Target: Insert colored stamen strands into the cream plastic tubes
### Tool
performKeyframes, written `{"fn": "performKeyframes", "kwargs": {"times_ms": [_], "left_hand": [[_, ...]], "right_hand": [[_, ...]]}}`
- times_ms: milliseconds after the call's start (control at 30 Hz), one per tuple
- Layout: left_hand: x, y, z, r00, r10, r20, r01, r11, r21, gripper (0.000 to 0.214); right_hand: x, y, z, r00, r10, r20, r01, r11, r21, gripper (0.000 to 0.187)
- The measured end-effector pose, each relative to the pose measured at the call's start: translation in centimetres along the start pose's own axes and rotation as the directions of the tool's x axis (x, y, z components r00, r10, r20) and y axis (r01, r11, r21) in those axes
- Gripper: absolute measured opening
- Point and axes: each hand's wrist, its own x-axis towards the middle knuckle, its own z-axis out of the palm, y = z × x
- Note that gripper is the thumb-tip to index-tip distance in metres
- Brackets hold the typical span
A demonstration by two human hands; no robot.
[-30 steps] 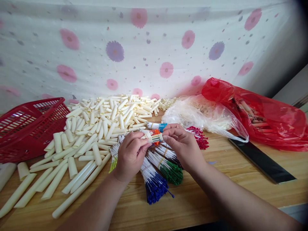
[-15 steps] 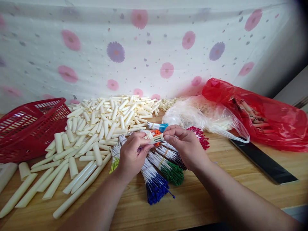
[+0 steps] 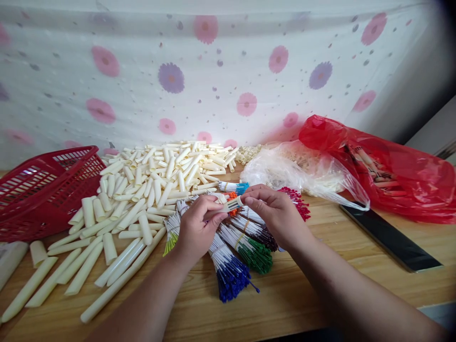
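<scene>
My left hand (image 3: 194, 228) and my right hand (image 3: 272, 213) meet above the middle of the wooden table. Both pinch a small bundle of thin white sticks (image 3: 231, 204) tied with a band, left fingers on its left end, right fingertips on its right end. Under the hands lie fanned bundles of thin sticks with coloured tips: blue (image 3: 230, 273), green (image 3: 254, 254), dark purple (image 3: 261, 235), red (image 3: 295, 202), light blue (image 3: 235, 186) and yellow-green (image 3: 170, 237). An orange-tipped bundle is mostly hidden behind the held one.
A big heap of cream tubes (image 3: 156, 175) covers the table's back left, longer ones (image 3: 107, 270) nearer me. A red plastic basket (image 3: 42, 190) stands at far left. A clear bag (image 3: 299, 171), a red bag (image 3: 384, 166) and a flat black object (image 3: 390, 237) lie right.
Both hands stay closed on the small bundle and have shifted only slightly; the left fingers have slid a little along it.
</scene>
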Motion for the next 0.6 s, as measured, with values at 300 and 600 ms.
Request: {"fn": "performKeyframes", "kwargs": {"times_ms": [300, 600], "left_hand": [[0.5, 0.0, -0.3, 0.906, -0.359, 0.226, 0.417, 0.654, -0.632, 0.025], [1.0, 1.2, -0.3, 0.83, -0.332, 0.449, 0.549, 0.344, -0.761, 0.035]], "right_hand": [[-0.3, -0.8, -3.8, 0.976, -0.209, -0.058, 0.205, 0.977, -0.066, 0.012], [-7.7, 4.1, -9.8, 0.974, 0.044, 0.22, 0.121, 0.724, -0.68, 0.018]]}}
